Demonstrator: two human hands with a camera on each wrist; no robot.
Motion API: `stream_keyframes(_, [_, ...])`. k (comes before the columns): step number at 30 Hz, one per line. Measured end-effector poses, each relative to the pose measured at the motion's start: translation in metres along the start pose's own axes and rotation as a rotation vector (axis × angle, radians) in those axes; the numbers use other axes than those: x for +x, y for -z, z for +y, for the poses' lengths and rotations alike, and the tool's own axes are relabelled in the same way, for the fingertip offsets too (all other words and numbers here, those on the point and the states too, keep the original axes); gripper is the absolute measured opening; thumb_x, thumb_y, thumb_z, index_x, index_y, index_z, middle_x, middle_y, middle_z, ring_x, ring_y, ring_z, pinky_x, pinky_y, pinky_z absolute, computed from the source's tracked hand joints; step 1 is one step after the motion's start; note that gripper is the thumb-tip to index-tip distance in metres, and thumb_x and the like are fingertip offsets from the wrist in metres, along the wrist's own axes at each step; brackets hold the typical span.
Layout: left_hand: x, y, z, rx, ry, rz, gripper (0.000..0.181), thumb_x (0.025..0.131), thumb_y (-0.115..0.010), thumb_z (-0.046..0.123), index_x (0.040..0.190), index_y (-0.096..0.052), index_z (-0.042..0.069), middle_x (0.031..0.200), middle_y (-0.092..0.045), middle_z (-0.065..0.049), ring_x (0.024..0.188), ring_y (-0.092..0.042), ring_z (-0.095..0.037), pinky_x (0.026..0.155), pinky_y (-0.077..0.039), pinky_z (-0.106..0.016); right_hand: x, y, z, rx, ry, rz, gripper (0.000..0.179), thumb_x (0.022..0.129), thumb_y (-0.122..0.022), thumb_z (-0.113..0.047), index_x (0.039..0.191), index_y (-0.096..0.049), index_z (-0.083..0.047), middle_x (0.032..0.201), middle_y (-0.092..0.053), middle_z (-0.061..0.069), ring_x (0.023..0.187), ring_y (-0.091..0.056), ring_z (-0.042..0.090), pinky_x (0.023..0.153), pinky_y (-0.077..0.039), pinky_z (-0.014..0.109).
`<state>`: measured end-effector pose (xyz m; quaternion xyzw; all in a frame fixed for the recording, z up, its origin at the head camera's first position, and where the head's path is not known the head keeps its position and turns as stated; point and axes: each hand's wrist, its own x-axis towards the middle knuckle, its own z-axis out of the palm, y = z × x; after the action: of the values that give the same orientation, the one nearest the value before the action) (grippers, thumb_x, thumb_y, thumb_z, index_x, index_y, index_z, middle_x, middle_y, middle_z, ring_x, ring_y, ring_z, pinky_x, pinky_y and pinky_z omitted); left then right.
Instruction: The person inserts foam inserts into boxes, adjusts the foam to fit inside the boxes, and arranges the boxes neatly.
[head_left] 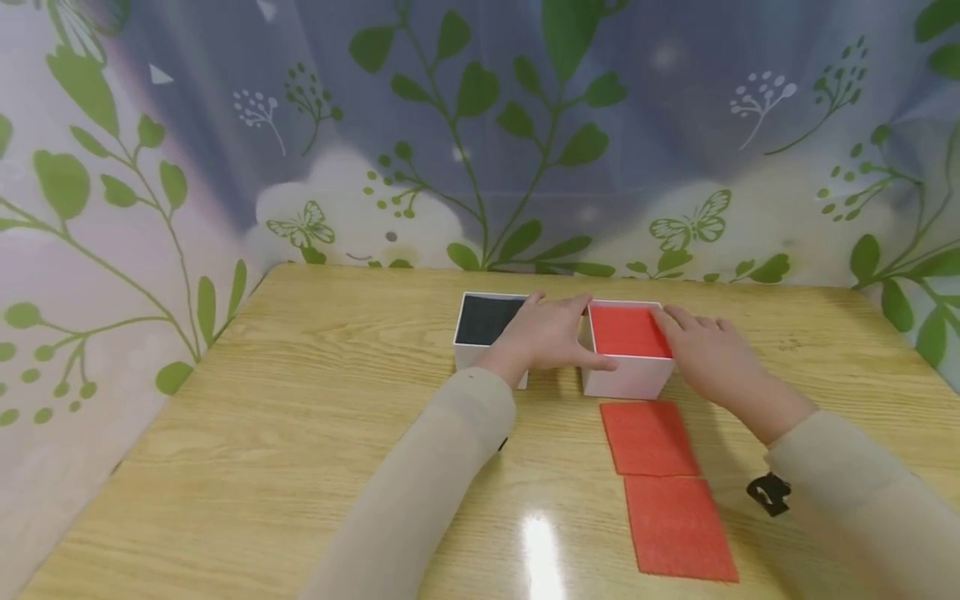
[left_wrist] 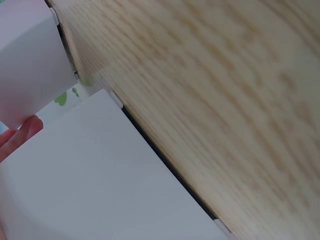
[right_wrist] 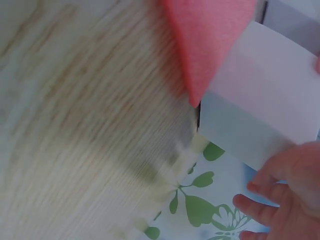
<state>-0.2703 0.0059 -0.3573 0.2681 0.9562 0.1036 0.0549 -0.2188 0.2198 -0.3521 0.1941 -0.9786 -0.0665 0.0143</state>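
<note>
A white box point(head_left: 628, 379) with red sheets point(head_left: 628, 331) inside stands between the two hands. My left hand point(head_left: 547, 333) reaches across the gap from a second white box, its thumb and fingers at the red-filled box's left side. That second box point(head_left: 468, 357) holds dark sheets point(head_left: 486, 320) and is partly covered by this hand. On the other side, my right hand point(head_left: 716, 358) has its thumb at the box's right rim. The right wrist view shows its fingers point(right_wrist: 257, 210) spread and fairly straight beside the box wall point(right_wrist: 245, 122).
Two red felt-like squares, a nearer one point(head_left: 678, 529) and a farther one point(head_left: 648, 437), lie end to end in front of the red-filled box. The wooden table point(head_left: 300, 400) meets a leaf-patterned curtain point(head_left: 487, 167) at its back edge.
</note>
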Motion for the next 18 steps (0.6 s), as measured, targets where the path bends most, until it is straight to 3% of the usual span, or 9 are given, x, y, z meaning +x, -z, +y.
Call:
stream_keyframes(4, [0.000, -0.001, 0.000, -0.003, 0.000, 0.000, 0.108, 0.067, -0.053, 0.080, 0.149, -0.024, 0.017, 0.137, -0.047, 0.011, 0.126, -0.043, -0.011, 0.112, -0.008, -0.041, -0.010, -0.003, 0.004, 0.110, 0.031, 0.017, 0.067, 0.089, -0.056, -0.002, 0.143, -0.017, 0.010, 0.137, -0.034, 0.033, 0.116, -0.043, 0.050, 0.089, -0.039, 0.060])
stream_keyframes(9, [-0.001, 0.000, 0.000, -0.003, -0.002, -0.001, 0.107, 0.067, -0.053, 0.080, 0.149, -0.024, 0.018, 0.138, -0.046, 0.012, 0.126, -0.042, -0.010, 0.112, -0.007, -0.041, -0.028, -0.008, 0.006, 0.248, 0.104, 0.069, 0.070, 0.087, -0.058, 0.000, 0.141, -0.018, 0.014, 0.134, -0.037, 0.035, 0.115, -0.045, 0.050, 0.087, -0.042, 0.057])
stream_keyframes(18, [-0.003, 0.001, 0.000, -0.003, 0.003, -0.002, 0.107, 0.067, -0.053, 0.080, 0.149, -0.023, 0.018, 0.137, -0.046, 0.011, 0.125, -0.044, -0.011, 0.112, -0.008, -0.041, -0.052, -0.021, 0.006, 0.265, 0.198, 0.168, 0.073, 0.080, -0.068, 0.002, 0.138, -0.026, 0.016, 0.123, -0.050, 0.034, 0.108, -0.052, 0.047, 0.085, -0.045, 0.056])
